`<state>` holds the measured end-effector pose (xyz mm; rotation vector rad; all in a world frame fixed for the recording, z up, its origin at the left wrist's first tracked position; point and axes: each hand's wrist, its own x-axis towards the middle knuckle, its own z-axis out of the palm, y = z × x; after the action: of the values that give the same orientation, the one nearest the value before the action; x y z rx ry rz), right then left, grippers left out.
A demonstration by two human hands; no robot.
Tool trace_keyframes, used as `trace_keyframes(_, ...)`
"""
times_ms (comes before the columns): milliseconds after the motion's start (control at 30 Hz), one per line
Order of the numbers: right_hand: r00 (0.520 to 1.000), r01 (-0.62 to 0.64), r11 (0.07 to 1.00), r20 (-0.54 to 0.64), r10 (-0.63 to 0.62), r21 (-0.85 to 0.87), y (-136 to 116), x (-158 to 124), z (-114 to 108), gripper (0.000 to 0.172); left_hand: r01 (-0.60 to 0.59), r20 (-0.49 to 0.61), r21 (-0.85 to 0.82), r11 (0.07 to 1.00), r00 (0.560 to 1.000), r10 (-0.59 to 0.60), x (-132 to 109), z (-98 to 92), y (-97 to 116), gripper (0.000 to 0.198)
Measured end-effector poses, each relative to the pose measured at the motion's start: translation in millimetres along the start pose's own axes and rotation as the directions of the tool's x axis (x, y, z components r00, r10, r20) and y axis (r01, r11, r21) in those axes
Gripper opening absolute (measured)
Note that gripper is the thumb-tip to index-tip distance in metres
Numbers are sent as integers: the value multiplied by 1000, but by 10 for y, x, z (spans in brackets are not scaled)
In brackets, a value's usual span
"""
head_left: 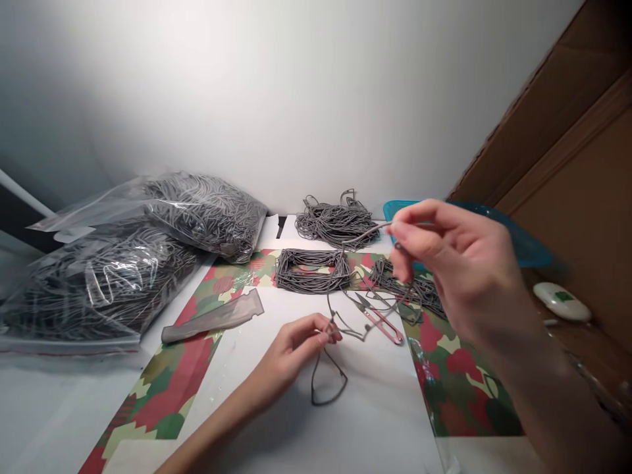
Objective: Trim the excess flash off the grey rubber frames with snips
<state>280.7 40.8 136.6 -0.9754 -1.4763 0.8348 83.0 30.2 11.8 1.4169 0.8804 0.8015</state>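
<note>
Thin grey cord (330, 401) hangs in a bent loop below my left hand (299, 345), whose thumb and fingertips are pinched on it. Higher and to the right, my right hand (459, 257) is closed on a length of grey cord (372, 230) between thumb and forefinger. Small knots or kinks show along the strands. Between my hands lie pink-handled thread snips (382, 320), blades apart, with loose cord around them. Just beyond is a neat rectangular ring of grey cord loops (312, 282). A looser heap of cord (390, 273) is partly hidden by my right hand.
Two clear bags (207, 210) (93, 283) packed with grey cord stand at left. A grey strip-like tool (217, 317) lies before them. Behind is another cord pile (336, 220). At right are a blue tray (528, 249), a white rounded object (561, 301) and cardboard (577, 145).
</note>
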Motion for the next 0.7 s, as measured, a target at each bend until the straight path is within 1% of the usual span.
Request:
trace_keyframes(100, 988, 43, 993, -154, -26, 109, -27, 29, -67, 15, 2, -121, -61, 998, 993, -10, 40, -118, 4, 20)
trace_keyframes(167, 958, 112, 987, -275, -75, 119, -69, 40, -126, 19, 8, -178, -84, 996, 984, -23, 61, -166, 23, 21)
trace_keyframes(233, 925, 151, 986, -362, -116, 70, -115, 45, -177, 24, 28, -192, -93, 995, 980, -45, 75, -186, 44, 22)
trace_keyframes(300, 908, 140, 990, -400, -123, 14, -151, 48, -206, 27, 67, -165, -87, 994, 983, -81, 79, -187, 58, 22)
trace_keyframes(400, 907, 118, 993, -404, -117, -23, -174, 51, -202, 29, 136, -78, -69, 988, 987, -141, 63, -180, 79, 23)
trace_keyframes(467, 912, 122, 992, -393, -121, -23, -172, 52, -184, 28, 174, 3, -64, 983, 985, -174, 28, -179, 114, 26)
trace_keyframes(500, 915, 130, 991, -383, -127, -20, -168, 50, -174, 27, 195, 61, -66, 979, 980, -191, 3, -178, 139, 27)
trace_keyframes(533, 919, 140, 990, -370, -136, -15, -161, 48, -166, 26, 224, 133, -71, 972, 968, -214, -25, -175, 167, 29)
trace_keyframes(567, 921, 156, 988, -359, -150, -13, -152, 46, -158, 25, 260, 217, -76, 962, 947, -239, -54, -169, 193, 29)
trace_keyframes(600, 920, 174, 985, -353, -168, -14, -141, 43, -150, 23, 310, 314, -79, 948, 910, -271, -82, -160, 214, 29)
trace_keyframes(633, 918, 195, 980, -347, -191, -23, -128, 40, -141, 23, 351, 384, -69, 934, 873, -300, -104, -149, 225, 29)
trace_keyframes(667, 914, 215, 976, -345, -215, -39, -113, 38, -130, 22, 371, 429, -34, 928, 844, -322, -119, -136, 222, 28)
trace_keyframes(700, 907, 232, 971, -346, -239, -60, -99, 36, -118, 22, 348, 429, 34, 937, 842, -328, -124, -126, 204, 27)
